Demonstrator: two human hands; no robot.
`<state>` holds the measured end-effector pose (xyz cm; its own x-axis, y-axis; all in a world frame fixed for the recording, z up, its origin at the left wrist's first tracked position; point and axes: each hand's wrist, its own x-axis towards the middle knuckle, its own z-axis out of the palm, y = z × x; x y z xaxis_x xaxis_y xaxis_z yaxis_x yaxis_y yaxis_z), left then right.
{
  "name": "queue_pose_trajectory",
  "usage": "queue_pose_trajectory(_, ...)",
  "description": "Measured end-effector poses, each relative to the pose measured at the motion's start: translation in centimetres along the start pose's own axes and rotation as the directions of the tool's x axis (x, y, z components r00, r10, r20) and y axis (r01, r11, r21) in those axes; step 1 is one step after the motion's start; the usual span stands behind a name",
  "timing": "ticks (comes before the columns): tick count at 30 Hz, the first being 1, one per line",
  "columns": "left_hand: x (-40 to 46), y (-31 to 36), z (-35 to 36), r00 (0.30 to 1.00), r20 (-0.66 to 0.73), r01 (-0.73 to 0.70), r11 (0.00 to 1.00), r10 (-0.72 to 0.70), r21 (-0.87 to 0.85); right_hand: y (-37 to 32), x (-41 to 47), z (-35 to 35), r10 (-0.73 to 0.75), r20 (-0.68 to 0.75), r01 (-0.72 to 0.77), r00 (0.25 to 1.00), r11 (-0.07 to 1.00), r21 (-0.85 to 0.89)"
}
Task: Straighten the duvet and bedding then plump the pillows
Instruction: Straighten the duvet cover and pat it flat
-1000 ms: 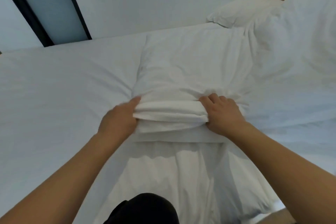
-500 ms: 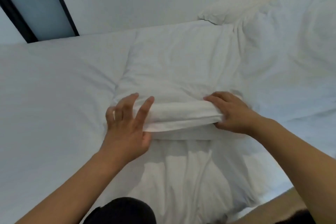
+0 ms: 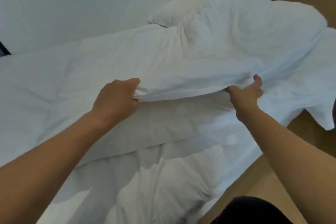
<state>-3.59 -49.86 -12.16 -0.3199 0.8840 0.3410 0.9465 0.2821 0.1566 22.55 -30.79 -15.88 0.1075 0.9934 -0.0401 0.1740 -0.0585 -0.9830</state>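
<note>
A white duvet [image 3: 163,60] lies rumpled across the bed, its near folded edge raised off the mattress. My left hand [image 3: 116,98] grips that edge at the left, fingers curled into the cloth. My right hand [image 3: 249,91] grips the same edge further right, thumb on top. Under the lifted edge a white pillow [image 3: 154,127] lies flat on the white sheet [image 3: 163,187]. A second white pillow [image 3: 174,12] sits at the far side against the wall, half covered by bunched duvet [image 3: 254,23].
A white wall [image 3: 81,5] runs behind the bed. Brown wooden floor [image 3: 309,132] shows on the right, where a duvet corner [image 3: 325,111] hangs over the bed's edge. Something dark [image 3: 254,211] of mine is at the bottom right.
My hands have spread apart along the duvet's folded edge and lifted it. My left hand went from flat on the fold to gripping it. The view has swung right.
</note>
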Motion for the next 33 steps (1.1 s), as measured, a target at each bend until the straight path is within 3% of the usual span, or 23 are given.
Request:
queue_pose_trajectory(1,-0.8,-0.5,-0.2,0.996,0.081,0.03,0.999,-0.027,-0.037,-1.0,0.8,-0.1,0.201,0.101,-0.223,0.974,0.921,0.32)
queue_pose_trajectory(2,-1.7,-0.3,0.1,0.976,0.214,0.051,0.999,-0.046,-0.017,-1.5,1.7,-0.1,0.273,0.205,-0.341,0.94,0.792,0.506)
queue_pose_trajectory(4,-3.6,1.7,1.8,0.914,0.403,-0.006,0.99,-0.051,0.139,-2.1,2.7,-0.1,0.319,0.333,-0.461,0.887,0.613,0.642)
queue_pose_trajectory(6,-4.4,5.1,3.9,0.903,0.43,-0.111,0.95,-0.026,0.292,-2.5,3.3,-0.2,0.306,0.401,-0.504,0.863,0.515,0.693)
queue_pose_trajectory(12,-2.5,10.6,9.3,0.918,0.39,-0.127,0.879,-0.071,0.459,-3.3,6.3,-1.1,0.421,0.384,-0.568,0.822,0.661,0.49)
queue_pose_trajectory(16,0.7,9.2,10.8,0.974,0.214,-0.038,0.873,-0.077,0.486,-6.4,5.0,-2.4,0.282,0.141,-0.304,0.949,0.699,0.648)
queue_pose_trajectory(19,1.3,7.2,10.8,0.975,0.219,-0.135,0.9,0.046,0.415,-1.7,0.9,-5.1,0.176,-0.064,-0.098,0.982,0.776,0.624)
queue_pose_trajectory(23,-1.8,7.1,12.0,0.96,0.209,-0.268,0.833,0.188,0.485,6.8,-1.0,-6.5,0.49,-0.092,-0.401,0.867,0.795,0.455)
queue_pose_trajectory(25,-2.0,8.3,12.0,0.97,0.208,-0.213,0.835,0.121,0.507,7.1,-1.1,-5.9,0.591,-0.113,-0.523,0.799,0.774,0.357)
queue_pose_trajectory(28,-1.4,9.4,11.1,0.951,0.308,-0.183,0.844,0.022,0.505,4.4,-1.9,-4.3,0.679,-0.014,-0.583,0.734,0.64,0.501)
queue_pose_trajectory(31,-1.0,8.0,8.1,0.847,0.522,-0.291,0.91,0.103,0.294,1.6,-3.6,-1.1,0.685,0.108,-0.57,0.721,0.497,0.654)
queue_pose_trajectory(33,-0.7,5.7,4.2,0.743,0.66,-0.128,0.992,0.109,-0.02,-0.2,-7.2,3.0,0.679,0.125,-0.64,0.723,0.592,0.489)
